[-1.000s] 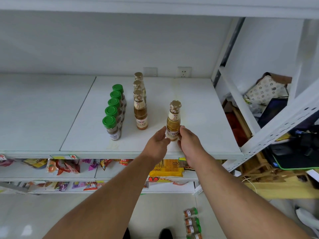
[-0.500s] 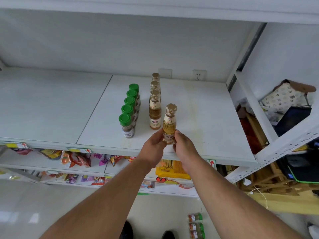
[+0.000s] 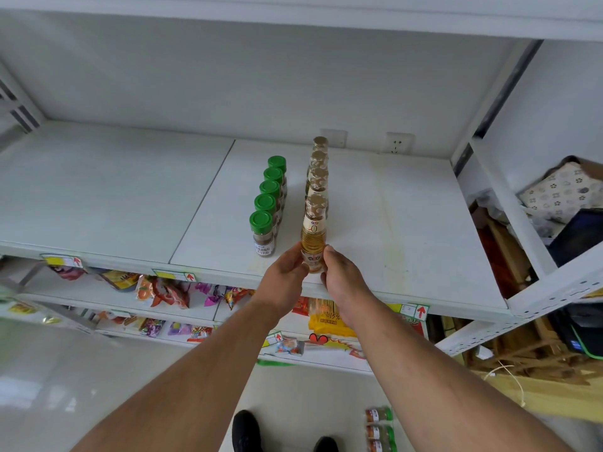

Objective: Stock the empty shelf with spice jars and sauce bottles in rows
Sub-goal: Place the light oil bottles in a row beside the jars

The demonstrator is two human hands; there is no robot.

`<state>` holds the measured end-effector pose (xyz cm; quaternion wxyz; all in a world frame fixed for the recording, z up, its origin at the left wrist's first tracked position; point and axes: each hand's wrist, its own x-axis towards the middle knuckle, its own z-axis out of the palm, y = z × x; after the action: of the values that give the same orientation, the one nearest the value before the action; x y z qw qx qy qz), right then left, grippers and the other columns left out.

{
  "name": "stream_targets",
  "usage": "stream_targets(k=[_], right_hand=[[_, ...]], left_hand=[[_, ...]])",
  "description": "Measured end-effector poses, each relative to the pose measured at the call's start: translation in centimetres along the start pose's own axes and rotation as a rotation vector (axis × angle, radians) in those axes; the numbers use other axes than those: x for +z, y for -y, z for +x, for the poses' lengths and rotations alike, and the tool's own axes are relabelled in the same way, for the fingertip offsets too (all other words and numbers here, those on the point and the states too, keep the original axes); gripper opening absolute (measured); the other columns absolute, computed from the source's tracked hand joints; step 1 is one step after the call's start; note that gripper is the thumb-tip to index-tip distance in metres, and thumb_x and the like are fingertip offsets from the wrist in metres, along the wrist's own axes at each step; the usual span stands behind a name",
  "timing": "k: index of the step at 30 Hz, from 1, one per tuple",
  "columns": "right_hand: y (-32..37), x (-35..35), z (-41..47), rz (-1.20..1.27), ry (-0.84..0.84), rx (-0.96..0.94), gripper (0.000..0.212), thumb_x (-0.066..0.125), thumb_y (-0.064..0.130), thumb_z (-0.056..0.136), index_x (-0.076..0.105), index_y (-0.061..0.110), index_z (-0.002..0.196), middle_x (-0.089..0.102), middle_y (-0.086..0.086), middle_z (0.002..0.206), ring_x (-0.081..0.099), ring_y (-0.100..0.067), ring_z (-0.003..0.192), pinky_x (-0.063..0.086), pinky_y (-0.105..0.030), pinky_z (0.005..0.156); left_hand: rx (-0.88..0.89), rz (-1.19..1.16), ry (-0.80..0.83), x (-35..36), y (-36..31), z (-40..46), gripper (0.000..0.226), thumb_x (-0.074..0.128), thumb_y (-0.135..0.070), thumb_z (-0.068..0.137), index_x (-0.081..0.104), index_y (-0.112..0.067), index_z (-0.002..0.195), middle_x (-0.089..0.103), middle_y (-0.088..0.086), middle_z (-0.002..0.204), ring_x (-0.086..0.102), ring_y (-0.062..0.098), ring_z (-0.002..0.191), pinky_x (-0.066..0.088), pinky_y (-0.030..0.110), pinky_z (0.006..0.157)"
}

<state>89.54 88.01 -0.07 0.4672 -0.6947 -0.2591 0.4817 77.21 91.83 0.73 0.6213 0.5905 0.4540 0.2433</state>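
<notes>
A golden sauce bottle (image 3: 313, 234) with a patterned cap stands upright near the front edge of the white shelf (image 3: 408, 223). My left hand (image 3: 284, 279) and my right hand (image 3: 342, 282) grip its lower part from both sides. It stands at the front of a row of sauce bottles (image 3: 318, 172) that runs toward the back wall. To the left, a parallel row of several green-capped spice jars (image 3: 269, 199) stands on the same shelf.
Lower shelves (image 3: 163, 291) hold colourful snack packets. More spice jars (image 3: 378, 430) lie on the floor by my feet. A slanted white shelf frame (image 3: 509, 207) borders the right side, with clutter and a cushion (image 3: 561, 190) behind it. The left shelf panel is bare.
Both hands have slid the held sauce bottle leftward, from right of the bottle row into line at its front. The view has shifted.
</notes>
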Motion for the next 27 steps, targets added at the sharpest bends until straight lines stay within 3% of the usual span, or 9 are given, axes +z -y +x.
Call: stream_targets(k=[6,11,15,27], right_hand=[[0.2,0.4,-0.1,0.003,-0.006,0.002,0.051,0.029,0.052,0.108,0.053,0.028,0.146,0.058,-0.003,0.146,0.051,-0.021,0.135,0.036,-0.047,0.12],[0.1,0.3,-0.3,-0.006,-0.044,-0.059,0.046,0.031,0.047,0.11,0.056,0.026,0.142,0.059,-0.002,0.143,0.053,-0.019,0.13,0.039,-0.044,0.117],[0.1,0.5,-0.3,0.049,-0.05,-0.029,0.041,0.034,0.042,0.11,0.059,0.029,0.139,0.062,-0.002,0.14,0.054,-0.019,0.131,0.039,-0.046,0.118],[0.6,0.5,0.4,0.075,-0.076,0.003,0.046,0.032,0.05,0.109,0.056,0.031,0.142,0.059,-0.001,0.145,0.05,-0.02,0.137,0.036,-0.048,0.121]], left_hand=[[-0.001,0.009,-0.014,-0.5,-0.3,-0.3,0.049,0.048,-0.011,0.105,0.05,-0.032,0.149,0.065,-0.017,0.134,0.058,-0.004,0.122,0.04,0.026,0.112],[-0.017,-0.032,-0.032,-0.6,0.2,0.3,0.044,0.047,-0.014,0.106,0.053,-0.033,0.145,0.063,-0.012,0.136,0.055,0.009,0.129,0.038,0.031,0.114],[-0.061,-0.068,-0.04,-0.8,1.1,1.1,0.04,0.044,-0.034,0.108,0.05,-0.037,0.148,0.064,-0.012,0.133,0.056,0.015,0.127,0.043,0.04,0.114],[-0.066,-0.147,-0.001,-0.4,0.1,2.3,0.044,0.035,-0.039,0.111,0.045,-0.029,0.152,0.057,-0.006,0.144,0.051,0.01,0.134,0.039,0.035,0.117]])
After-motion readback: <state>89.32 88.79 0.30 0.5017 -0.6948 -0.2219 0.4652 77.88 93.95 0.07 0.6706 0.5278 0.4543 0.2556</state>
